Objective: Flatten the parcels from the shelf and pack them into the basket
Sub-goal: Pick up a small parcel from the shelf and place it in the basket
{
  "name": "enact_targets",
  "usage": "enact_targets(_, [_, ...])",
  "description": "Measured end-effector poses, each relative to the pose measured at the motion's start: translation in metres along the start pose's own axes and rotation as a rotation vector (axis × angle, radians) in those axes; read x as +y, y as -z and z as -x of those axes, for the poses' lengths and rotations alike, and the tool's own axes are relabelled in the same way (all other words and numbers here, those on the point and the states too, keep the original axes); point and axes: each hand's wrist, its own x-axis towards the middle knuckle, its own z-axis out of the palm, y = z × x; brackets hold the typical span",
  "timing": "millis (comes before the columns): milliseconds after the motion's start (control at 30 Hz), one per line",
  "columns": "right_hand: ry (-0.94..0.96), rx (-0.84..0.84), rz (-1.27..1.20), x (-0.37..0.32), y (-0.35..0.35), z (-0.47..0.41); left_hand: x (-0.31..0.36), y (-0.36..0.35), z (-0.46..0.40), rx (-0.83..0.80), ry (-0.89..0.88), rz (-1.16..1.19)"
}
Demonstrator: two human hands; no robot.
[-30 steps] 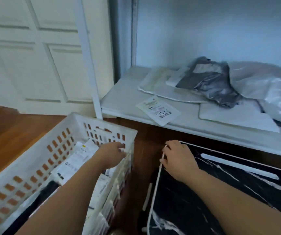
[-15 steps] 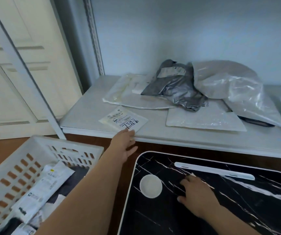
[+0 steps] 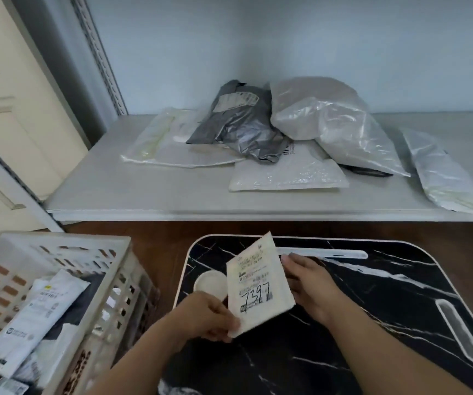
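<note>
A small white parcel (image 3: 258, 283) with a printed label and handwritten digits hangs tilted over the black marble-patterned lap table (image 3: 386, 323). My left hand (image 3: 206, 317) pinches its lower left corner. My right hand (image 3: 309, 283) lies behind its right edge, fingers touching it. The white slatted basket (image 3: 95, 249) stands at the lower left with several flat parcels inside. On the white shelf (image 3: 144, 201) lie a grey crumpled parcel (image 3: 241, 124), a puffy clear bag (image 3: 329, 121), and flat white parcels (image 3: 289, 172).
A white round recess (image 3: 209, 282) and a white slot (image 3: 343, 254) mark the lap table top. Another clear bag (image 3: 440, 172) lies at the shelf's right end. A cream door (image 3: 10, 115) and a shelf upright (image 3: 98, 55) stand at left. Brown wooden floor (image 3: 158, 232) separates shelf and table.
My left hand reached the small labelled parcel at the shelf's front edge, picked it up and carried it over the lap table. My right hand moved up to its right edge.
</note>
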Motion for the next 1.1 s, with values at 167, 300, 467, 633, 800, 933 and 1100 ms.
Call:
enact_targets(167, [-0.104, 0.011, 0.204, 0.025, 0.021, 0.012, -0.011, -0.026, -0.007, -0.055, 0.004, -0.244])
enact_targets(300, [0.057, 0.148, 0.834, 0.053, 0.032, 0.013, -0.015, -0.035, -0.017, -0.029, 0.036, -0.594])
enact_targets(467, [0.558, 0.430, 1.491, 0.072, 0.027, 0.003, -0.014, -0.051, -0.029, 0.608, -0.279, -0.912])
enact_targets(633, [0.736, 0.170, 1.694, 0.102, 0.040, -0.012, -0.042, -0.080, -0.058, 0.559, -0.418, -0.999])
enact_targets(800, [0.730, 0.114, 1.800, 0.106, 0.048, -0.017, -0.061, -0.088, -0.074, 0.559, -0.479, -1.032])
enact_targets(933, [0.709, 0.081, 1.830, 0.109, 0.048, -0.019, -0.063, -0.090, -0.077, 0.554, -0.490, -1.055])
enact_targets(1100, [0.728, 0.023, 1.838, 0.105, 0.048, -0.022, -0.061, -0.089, -0.083, 0.514, -0.521, -1.090])
